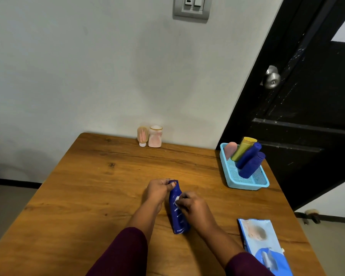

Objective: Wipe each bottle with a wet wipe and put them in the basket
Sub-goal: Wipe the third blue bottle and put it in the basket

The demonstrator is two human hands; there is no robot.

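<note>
Wooden table against a pale wall: left hand grips a dark blue bottle's cap end, right hand pinches a white wet wipe against it.

Wooden table, pale wall, grey switch plate, black door, round metal knob

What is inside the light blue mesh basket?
Four bottles lean in the light blue mesh basket: a pink tube, a yellow-green bottle, a farther dark blue bottle, a nearer dark blue bottle. Mesh beneath them is covered.
</note>
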